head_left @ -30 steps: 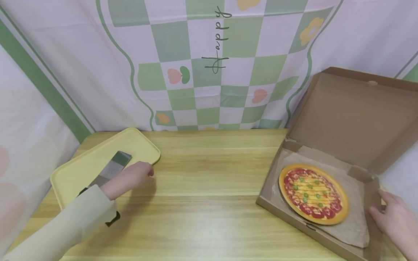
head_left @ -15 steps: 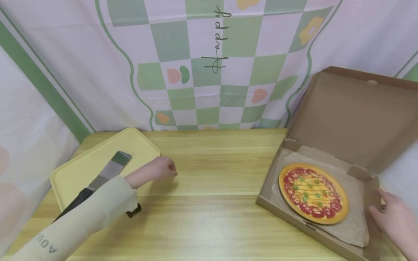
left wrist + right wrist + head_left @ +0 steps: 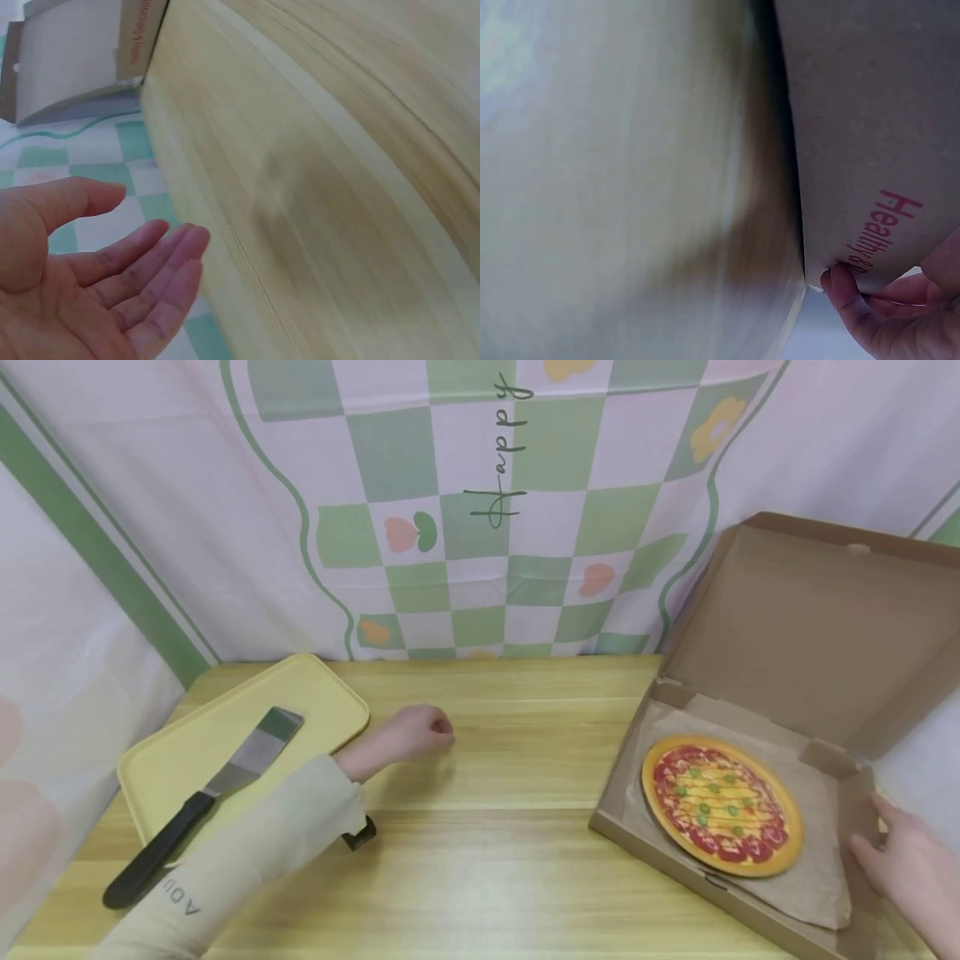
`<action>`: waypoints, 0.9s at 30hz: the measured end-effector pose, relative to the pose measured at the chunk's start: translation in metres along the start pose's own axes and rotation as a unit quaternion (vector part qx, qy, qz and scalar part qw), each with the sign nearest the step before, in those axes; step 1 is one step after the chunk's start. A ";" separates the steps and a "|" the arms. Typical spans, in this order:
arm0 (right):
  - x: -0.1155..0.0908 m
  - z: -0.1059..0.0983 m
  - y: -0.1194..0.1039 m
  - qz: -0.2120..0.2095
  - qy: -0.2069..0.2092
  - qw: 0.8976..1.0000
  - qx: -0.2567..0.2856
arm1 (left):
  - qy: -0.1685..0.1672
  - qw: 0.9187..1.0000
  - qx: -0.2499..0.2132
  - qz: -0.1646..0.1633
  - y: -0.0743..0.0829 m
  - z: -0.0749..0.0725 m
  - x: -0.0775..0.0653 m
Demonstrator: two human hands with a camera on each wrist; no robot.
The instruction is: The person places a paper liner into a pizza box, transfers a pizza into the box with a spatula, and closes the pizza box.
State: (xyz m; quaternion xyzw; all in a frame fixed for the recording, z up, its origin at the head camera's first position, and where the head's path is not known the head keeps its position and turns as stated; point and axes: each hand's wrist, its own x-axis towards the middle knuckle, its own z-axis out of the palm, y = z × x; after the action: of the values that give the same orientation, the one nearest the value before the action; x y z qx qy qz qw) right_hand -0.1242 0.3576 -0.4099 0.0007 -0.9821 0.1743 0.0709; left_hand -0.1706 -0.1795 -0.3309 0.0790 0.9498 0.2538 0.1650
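Note:
My left hand (image 3: 414,732) hovers over the table beside the yellow tray (image 3: 324,681), holding nothing. In the left wrist view its fingers (image 3: 161,259) are loosely bent with the palm turned up. A spatula (image 3: 255,756) with a black handle lies across the tray. My right hand (image 3: 911,860) grips the right side wall of the cardboard pizza box (image 3: 630,785). The right wrist view has a fingertip (image 3: 841,279) against the printed outer wall. A whole pizza (image 3: 722,806) with red and yellow topping sits on brown paper (image 3: 817,877) in the box.
The box lid (image 3: 817,610) stands raised, leaning back at the right. A checkered cloth (image 3: 472,527) hangs along the table's back edge. Bare wood tabletop (image 3: 480,860) lies between the tray and the box.
My left hand has moved right, away from the tray and over the tabletop, uncovering the spatula's black handle. My right hand, the box and the pizza have stayed in place.

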 end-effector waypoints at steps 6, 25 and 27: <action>0.000 -0.001 -0.001 0.004 -0.008 1.000 0.005 | 0.026 0.998 -0.056 0.010 0.016 0.010 0.013; -0.001 0.000 -0.001 0.011 -0.013 1.000 0.003 | 0.070 0.975 -0.171 0.123 0.063 0.041 0.047; -0.001 -0.001 -0.002 0.013 -0.014 1.000 0.002 | 0.070 0.975 -0.162 0.133 0.069 0.043 0.050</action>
State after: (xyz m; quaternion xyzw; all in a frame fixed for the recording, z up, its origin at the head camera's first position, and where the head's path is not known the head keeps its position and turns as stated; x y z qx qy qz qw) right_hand -0.1231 0.3560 -0.4082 -0.0093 -0.9826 0.1771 0.0547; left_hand -0.1971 -0.0891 -0.3449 0.1590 0.8861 0.4291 0.0735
